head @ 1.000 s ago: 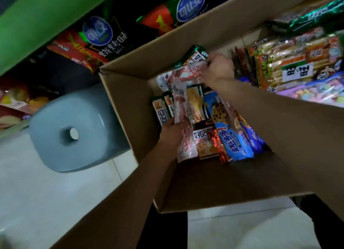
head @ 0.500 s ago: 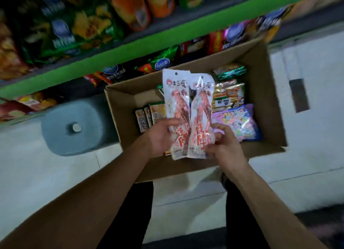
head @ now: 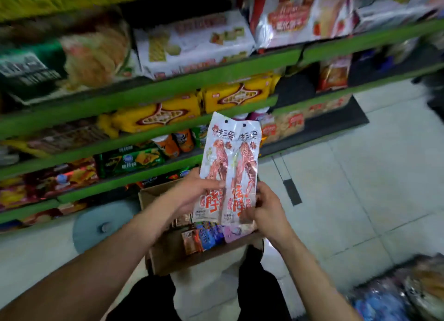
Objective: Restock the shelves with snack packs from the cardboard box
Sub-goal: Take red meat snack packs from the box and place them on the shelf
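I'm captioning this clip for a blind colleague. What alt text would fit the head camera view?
Two hands, left hand and right hand, hold up two long white snack packs side by side above an open cardboard box of snacks on the floor. Behind them, green shelves carry packaged biscuits and chips; a grey stool stands beside the box.

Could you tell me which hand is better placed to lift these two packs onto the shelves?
Left, probably: the left hand grips the two packs mid-height on the shelves' side; the right hand holds only their bottom edge.
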Motion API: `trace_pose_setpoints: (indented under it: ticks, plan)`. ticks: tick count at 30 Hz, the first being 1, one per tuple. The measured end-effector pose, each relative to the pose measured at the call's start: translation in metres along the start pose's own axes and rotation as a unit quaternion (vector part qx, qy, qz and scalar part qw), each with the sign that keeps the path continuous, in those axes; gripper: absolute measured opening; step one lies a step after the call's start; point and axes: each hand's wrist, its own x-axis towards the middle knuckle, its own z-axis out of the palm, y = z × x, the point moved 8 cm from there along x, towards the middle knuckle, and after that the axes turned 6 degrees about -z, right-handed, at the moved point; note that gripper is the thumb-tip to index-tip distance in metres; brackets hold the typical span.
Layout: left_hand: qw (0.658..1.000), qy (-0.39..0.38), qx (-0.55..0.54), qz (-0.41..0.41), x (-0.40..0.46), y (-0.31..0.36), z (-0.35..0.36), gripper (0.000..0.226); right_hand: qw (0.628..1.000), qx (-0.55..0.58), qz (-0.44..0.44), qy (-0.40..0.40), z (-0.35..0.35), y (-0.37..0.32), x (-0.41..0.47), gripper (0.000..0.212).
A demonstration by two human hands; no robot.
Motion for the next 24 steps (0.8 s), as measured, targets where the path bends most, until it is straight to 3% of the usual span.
trace_pose_setpoints:
  ticks: [4,11,17,21,24]
  plan:
    - [0.997,0.001,0.019,0.069,-0.061,0.05,0.014,0.042,0.997,-0.012,-0.076,0.008,0.002,-0.078,-0.035,0.056]
    - [0.984,0.023,0.061,0.166,-0.141,0.113,0.006,0.027,0.987,0.009,-0.155,-0.042,0.028,-0.168,-0.06,0.068]
    - [0.976,0.055,0.027,0.209,-0.189,0.151,-0.02,0.034,0.978,0.04,-0.203,-0.018,0.057,-0.228,-0.058,0.026]
    - [0.973,0.043,-0.032,0.223,-0.219,0.168,-0.04,0.02,0.975,0.06,-0.211,-0.033,0.073,-0.256,-0.057,0.023]
    - [0.968,0.041,-0.077,0.233,-0.235,0.177,-0.061,0.025,0.973,0.083,-0.211,-0.048,0.086,-0.275,-0.056,0.017]
